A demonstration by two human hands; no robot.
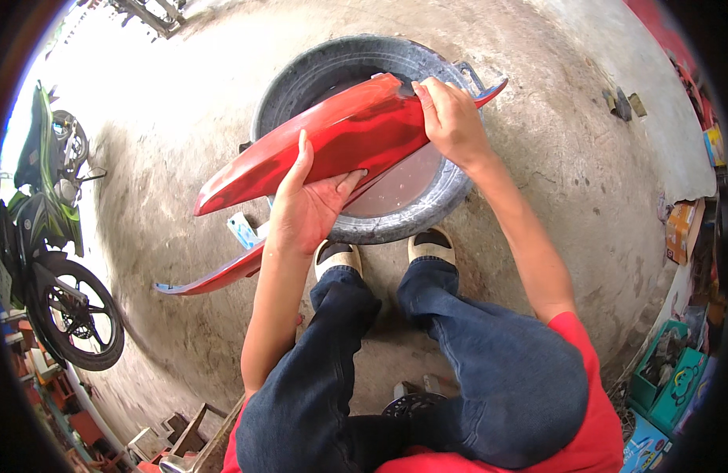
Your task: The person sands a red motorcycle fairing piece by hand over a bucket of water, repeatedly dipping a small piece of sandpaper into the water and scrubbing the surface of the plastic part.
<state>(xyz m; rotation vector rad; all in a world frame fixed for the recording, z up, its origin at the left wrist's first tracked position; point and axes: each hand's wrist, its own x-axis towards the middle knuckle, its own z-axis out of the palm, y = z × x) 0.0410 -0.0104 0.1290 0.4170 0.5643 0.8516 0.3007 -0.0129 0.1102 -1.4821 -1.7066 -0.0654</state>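
Bare, stained concrete floor (pixel 585 158) all round, rough and mottled. Grey round rubber basin cut from a tyre (pixel 395 221), holding cloudy water, taken as landmark. Long glossy red plastic motorcycle body panel (pixel 340 134) held across the basin's top, tapering to a point on the basin's left. Left hand (pixel 309 205) clamped on the panel's lower edge at the basin's near-left rim, thumb up on the outer face. Right hand (pixel 451 118) closed over the upper edge at the basin's far-right rim. Judged light, thin and somewhat flexible; wet gloss probably slippery, so best gripped at edges, both ends. Second curved red panel (pixel 214 276) on floor near-left of basin. Green motorcycle (pixel 41 229) well left of basin. Sandalled feet just before basin's near rim.
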